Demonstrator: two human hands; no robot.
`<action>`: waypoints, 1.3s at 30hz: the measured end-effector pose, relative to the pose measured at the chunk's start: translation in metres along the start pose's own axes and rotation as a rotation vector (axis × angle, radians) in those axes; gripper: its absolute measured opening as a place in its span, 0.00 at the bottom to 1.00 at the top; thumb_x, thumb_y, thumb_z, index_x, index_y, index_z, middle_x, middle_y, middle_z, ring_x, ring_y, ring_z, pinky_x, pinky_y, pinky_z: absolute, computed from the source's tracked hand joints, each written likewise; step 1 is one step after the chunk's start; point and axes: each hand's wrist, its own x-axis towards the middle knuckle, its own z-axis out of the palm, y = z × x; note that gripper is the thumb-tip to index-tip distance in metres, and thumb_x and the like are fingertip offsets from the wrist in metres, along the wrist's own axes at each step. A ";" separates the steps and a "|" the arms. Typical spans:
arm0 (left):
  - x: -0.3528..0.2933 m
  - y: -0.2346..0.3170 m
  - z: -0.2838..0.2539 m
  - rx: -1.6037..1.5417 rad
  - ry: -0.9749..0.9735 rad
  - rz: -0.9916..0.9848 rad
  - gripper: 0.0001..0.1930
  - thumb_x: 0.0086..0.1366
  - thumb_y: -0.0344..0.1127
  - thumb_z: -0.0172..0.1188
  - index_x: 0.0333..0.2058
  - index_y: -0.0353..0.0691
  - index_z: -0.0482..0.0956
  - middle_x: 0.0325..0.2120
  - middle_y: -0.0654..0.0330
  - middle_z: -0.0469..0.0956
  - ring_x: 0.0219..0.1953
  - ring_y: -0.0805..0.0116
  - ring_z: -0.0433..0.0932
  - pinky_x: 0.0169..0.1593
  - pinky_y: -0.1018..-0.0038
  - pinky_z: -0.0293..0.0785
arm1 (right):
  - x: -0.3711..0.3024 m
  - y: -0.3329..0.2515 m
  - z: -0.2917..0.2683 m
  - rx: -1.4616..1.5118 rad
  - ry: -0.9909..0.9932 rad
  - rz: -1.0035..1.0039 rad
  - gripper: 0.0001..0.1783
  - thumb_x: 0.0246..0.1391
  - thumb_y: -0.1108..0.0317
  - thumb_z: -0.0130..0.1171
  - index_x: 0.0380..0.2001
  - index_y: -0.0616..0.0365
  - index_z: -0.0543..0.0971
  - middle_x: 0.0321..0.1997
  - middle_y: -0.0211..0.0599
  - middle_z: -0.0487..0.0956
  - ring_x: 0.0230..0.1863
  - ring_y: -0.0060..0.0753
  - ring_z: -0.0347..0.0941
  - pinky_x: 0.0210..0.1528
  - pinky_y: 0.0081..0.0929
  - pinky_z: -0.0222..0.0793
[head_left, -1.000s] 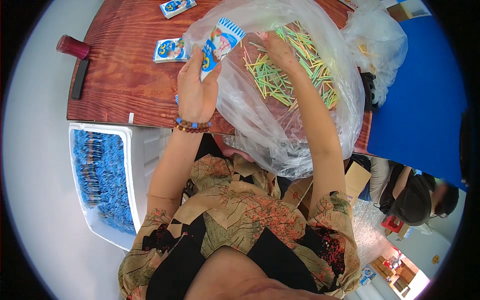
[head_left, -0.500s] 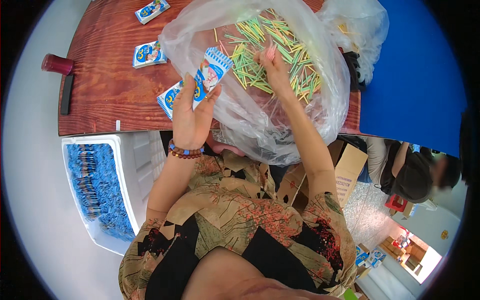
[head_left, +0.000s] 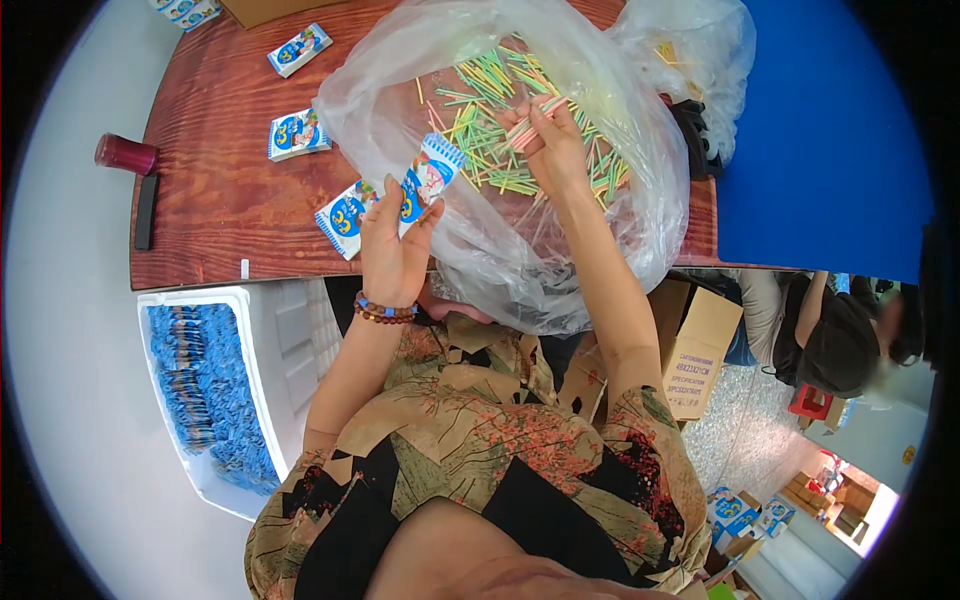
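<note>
Inside the clear bag (head_left: pixel 600 200), the right hand (head_left: pixel 555 150) fingers pinch a few sticks (head_left: pixel 530 125); left of the bag, the left hand (head_left: pixel 392 250) grips an upright packet (head_left: pixel 425 180), open end toward the sticks.

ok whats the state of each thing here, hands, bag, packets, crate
left hand: shut on a small blue and white packet, held upright
right hand: inside the clear plastic bag, pinching a few coloured sticks
clear plastic bag: open, sticks loose inside
white crate: open, part filled with blue packets
</note>
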 end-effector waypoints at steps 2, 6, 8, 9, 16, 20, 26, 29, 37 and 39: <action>-0.001 -0.003 0.003 0.036 -0.001 0.041 0.11 0.67 0.40 0.53 0.34 0.39 0.78 0.35 0.63 0.80 0.38 0.74 0.77 0.48 0.67 0.74 | -0.009 -0.009 0.022 0.039 -0.012 0.013 0.04 0.63 0.75 0.43 0.39 0.57 0.67 0.36 0.35 0.74 0.39 0.32 0.75 0.58 0.47 0.68; 0.004 -0.009 -0.002 0.105 0.018 0.079 0.12 0.68 0.41 0.52 0.38 0.38 0.76 0.36 0.63 0.79 0.39 0.74 0.76 0.48 0.68 0.73 | -0.032 -0.024 0.064 0.236 -0.136 -0.117 0.04 0.63 0.74 0.43 0.39 0.56 0.68 0.35 0.34 0.72 0.43 0.33 0.73 0.61 0.51 0.61; 0.002 -0.009 0.001 0.113 0.017 0.098 0.11 0.68 0.40 0.53 0.37 0.38 0.77 0.35 0.63 0.79 0.37 0.74 0.76 0.46 0.69 0.73 | -0.038 -0.029 0.076 0.250 -0.176 -0.247 0.03 0.63 0.73 0.44 0.39 0.55 0.68 0.36 0.34 0.72 0.42 0.33 0.72 0.61 0.51 0.61; 0.003 -0.010 0.001 0.118 0.020 0.104 0.11 0.68 0.40 0.53 0.37 0.38 0.77 0.35 0.63 0.79 0.38 0.74 0.76 0.47 0.69 0.73 | -0.041 -0.031 0.081 0.250 -0.177 -0.251 0.03 0.63 0.73 0.44 0.39 0.55 0.68 0.36 0.34 0.72 0.42 0.33 0.72 0.61 0.51 0.61; 0.004 -0.011 0.007 0.125 0.048 0.125 0.10 0.67 0.39 0.54 0.29 0.43 0.77 0.29 0.66 0.80 0.32 0.79 0.78 0.40 0.77 0.74 | -0.054 -0.031 0.095 0.088 -0.211 -0.437 0.04 0.63 0.73 0.45 0.40 0.55 0.68 0.37 0.34 0.71 0.43 0.35 0.72 0.61 0.51 0.61; 0.001 -0.011 0.014 0.122 0.050 0.130 0.10 0.67 0.38 0.54 0.28 0.42 0.76 0.28 0.66 0.80 0.30 0.79 0.78 0.37 0.79 0.74 | -0.060 -0.033 0.098 0.004 -0.234 -0.534 0.04 0.62 0.73 0.45 0.40 0.55 0.68 0.36 0.35 0.71 0.44 0.37 0.72 0.61 0.52 0.60; 0.000 -0.015 0.014 0.118 0.006 0.188 0.10 0.68 0.35 0.53 0.28 0.39 0.76 0.27 0.65 0.79 0.28 0.81 0.77 0.33 0.82 0.73 | -0.065 -0.027 0.094 -0.073 -0.256 -0.542 0.05 0.62 0.72 0.47 0.41 0.56 0.67 0.36 0.35 0.71 0.44 0.39 0.73 0.62 0.52 0.58; 0.002 -0.018 0.012 0.157 0.020 0.216 0.10 0.68 0.35 0.53 0.29 0.37 0.76 0.27 0.65 0.79 0.28 0.82 0.76 0.33 0.82 0.73 | -0.069 -0.022 0.095 -0.061 -0.179 -0.509 0.05 0.62 0.71 0.47 0.41 0.56 0.67 0.37 0.35 0.72 0.46 0.40 0.73 0.61 0.47 0.60; 0.008 -0.028 0.013 0.179 -0.001 0.342 0.09 0.67 0.34 0.54 0.31 0.34 0.76 0.27 0.67 0.78 0.27 0.84 0.72 0.33 0.83 0.70 | -0.077 -0.002 0.103 0.000 -0.059 -0.500 0.05 0.64 0.70 0.45 0.41 0.56 0.66 0.42 0.41 0.75 0.58 0.47 0.67 0.57 0.40 0.64; 0.009 -0.030 0.013 0.174 -0.024 0.353 0.09 0.67 0.33 0.54 0.32 0.34 0.76 0.27 0.67 0.77 0.28 0.84 0.72 0.33 0.83 0.69 | -0.079 0.001 0.099 -0.010 -0.053 -0.502 0.04 0.64 0.70 0.45 0.41 0.57 0.66 0.42 0.43 0.75 0.61 0.48 0.63 0.57 0.39 0.64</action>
